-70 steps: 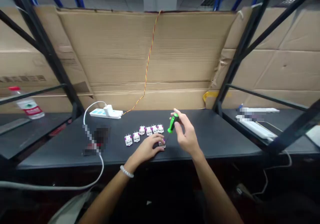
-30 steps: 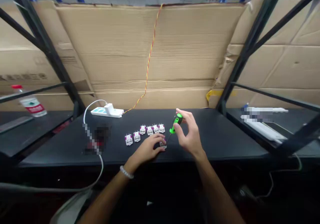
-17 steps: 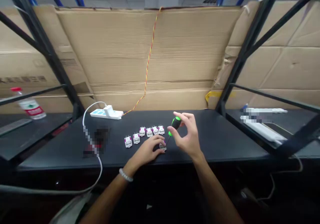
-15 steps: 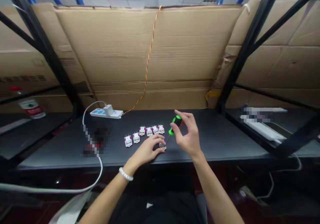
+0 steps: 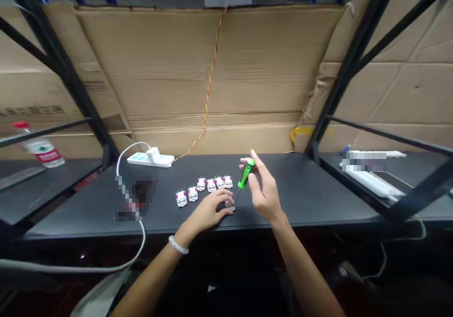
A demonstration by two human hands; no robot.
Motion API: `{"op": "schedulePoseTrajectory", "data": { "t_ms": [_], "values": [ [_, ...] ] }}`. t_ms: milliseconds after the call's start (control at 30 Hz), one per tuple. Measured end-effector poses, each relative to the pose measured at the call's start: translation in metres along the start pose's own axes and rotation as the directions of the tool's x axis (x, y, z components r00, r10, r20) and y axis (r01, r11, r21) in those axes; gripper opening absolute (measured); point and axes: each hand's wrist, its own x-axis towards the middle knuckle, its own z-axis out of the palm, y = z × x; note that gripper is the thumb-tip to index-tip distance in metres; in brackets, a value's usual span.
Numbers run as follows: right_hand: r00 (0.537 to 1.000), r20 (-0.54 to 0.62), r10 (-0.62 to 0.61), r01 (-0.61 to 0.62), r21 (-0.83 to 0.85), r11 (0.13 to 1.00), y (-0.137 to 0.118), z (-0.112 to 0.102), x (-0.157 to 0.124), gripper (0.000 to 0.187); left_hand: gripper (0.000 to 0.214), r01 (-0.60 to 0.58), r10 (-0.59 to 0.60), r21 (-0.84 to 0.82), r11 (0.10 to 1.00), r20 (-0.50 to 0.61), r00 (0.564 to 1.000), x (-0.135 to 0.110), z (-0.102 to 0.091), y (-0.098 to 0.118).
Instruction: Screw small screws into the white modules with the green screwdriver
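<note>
My left hand (image 5: 212,207) lies on the black table (image 5: 311,194), its fingers pressed down on a small white and purple part (image 5: 230,204). My right hand (image 5: 264,189) is closed around the green and black handle of a screwdriver (image 5: 245,176). The screwdriver stands nearly upright, its thin shaft pointing down at the part under my left fingers. A bead bracelet (image 5: 176,244) sits on my left wrist.
A row of several small white and purple parts (image 5: 205,188) lies just behind my left hand. Farther back left is a white power strip (image 5: 150,159) with a white cable (image 5: 136,246). Cardboard (image 5: 212,71) lines the back. A bottle (image 5: 38,146) stands far left.
My right fingers have shifted around the screwdriver handle and its tilt has changed slightly, tip staying on the part. My left hand has kept its place.
</note>
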Motion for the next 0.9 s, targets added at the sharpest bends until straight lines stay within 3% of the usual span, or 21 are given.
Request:
{"op": "schedulePoseTrajectory", "data": {
  "t_ms": [233,400,600,767,900],
  "values": [
    [0.991,-0.128,-0.04,0.014,-0.201,0.979,-0.0027,0.0008,0.0014,0.046,0.006,-0.004,0.004,0.002,1.0,-0.005,1.0,0.0003,0.0007,-0.0008],
    [1.0,-0.018,-0.015,0.013,-0.083,0.996,-0.0002,-0.0004,0.0005,0.056,0.004,0.006,-0.006,0.006,1.0,-0.004,1.0,0.0004,0.0008,0.0001],
    [0.993,-0.11,-0.051,0.029,-0.192,0.981,-0.0018,0.0004,0.0013,0.052,0.005,0.007,-0.007,0.006,1.0,0.003,1.0,0.0001,0.0005,0.0008],
    [1.0,0.001,-0.031,0.031,-0.081,0.996,-0.0015,-0.0014,0.0015,0.059,0.006,0.008,-0.008,0.001,1.0,-0.003,1.0,0.0003,0.0008,-0.0006],
    [0.995,-0.079,-0.067,0.052,-0.182,0.982,-0.0029,-0.0005,0.0014,0.051,0.007,-0.006,0.006,0.011,1.0,-0.005,1.0,0.0006,0.0004,-0.0008]
  ]
}}
